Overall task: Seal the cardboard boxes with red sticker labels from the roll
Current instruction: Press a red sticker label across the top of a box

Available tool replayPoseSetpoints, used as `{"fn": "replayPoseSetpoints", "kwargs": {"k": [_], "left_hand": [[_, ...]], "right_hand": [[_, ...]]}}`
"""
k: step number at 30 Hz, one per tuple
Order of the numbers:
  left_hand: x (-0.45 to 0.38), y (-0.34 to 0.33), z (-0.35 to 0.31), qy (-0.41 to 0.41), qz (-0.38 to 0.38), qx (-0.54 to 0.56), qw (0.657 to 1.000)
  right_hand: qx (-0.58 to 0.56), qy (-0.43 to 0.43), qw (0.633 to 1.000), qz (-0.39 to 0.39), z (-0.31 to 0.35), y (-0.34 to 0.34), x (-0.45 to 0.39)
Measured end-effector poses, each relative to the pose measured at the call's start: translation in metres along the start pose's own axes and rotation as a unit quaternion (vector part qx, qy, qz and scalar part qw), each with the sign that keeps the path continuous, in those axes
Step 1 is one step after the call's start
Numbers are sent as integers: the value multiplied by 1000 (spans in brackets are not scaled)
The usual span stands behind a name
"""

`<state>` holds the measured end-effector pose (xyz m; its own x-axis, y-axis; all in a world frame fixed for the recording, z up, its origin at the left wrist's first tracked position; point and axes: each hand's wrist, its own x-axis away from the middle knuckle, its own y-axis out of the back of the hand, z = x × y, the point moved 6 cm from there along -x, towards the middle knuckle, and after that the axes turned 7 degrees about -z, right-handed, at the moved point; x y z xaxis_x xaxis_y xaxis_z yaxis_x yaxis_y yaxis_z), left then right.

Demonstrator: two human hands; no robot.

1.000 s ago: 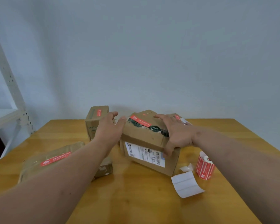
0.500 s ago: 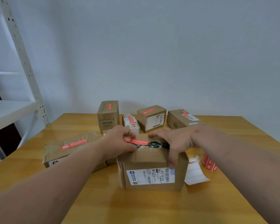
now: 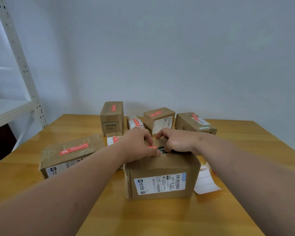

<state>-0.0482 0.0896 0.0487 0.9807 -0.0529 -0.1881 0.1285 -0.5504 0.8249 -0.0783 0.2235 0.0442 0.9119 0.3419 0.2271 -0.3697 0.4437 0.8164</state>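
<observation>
On the wooden table the near cardboard box sits closed, contents hidden. Left hand and right hand rest curled on its top, fingertips pressing the red sticker; whether they pinch it is unclear.

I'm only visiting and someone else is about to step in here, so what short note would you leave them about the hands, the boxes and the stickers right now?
Left hand: on top of the nearest box, fingers curled at its red sticker.
Right hand: on the same top, fingers curled beside the sticker.
Done: the flat box on the left and the boxes at the back, such as the tall box, each show a red label.
Left: finish pressing this sticker down. The white backing strip lies right of the box; the roll is mostly hidden behind the right arm.
</observation>
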Motion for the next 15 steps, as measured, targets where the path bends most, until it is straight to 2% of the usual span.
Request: {"fn": "replayPoseSetpoints", "kwargs": {"k": [7,15], "left_hand": [[-10,-1,-1,6,-9,-32,999],[-12,0,-13,-47,0,-109,993]], "right_hand": [[-17,-7,1000,10,-6,-1,-6],[-37,-14,999,18,-11,-2,-10]]}}
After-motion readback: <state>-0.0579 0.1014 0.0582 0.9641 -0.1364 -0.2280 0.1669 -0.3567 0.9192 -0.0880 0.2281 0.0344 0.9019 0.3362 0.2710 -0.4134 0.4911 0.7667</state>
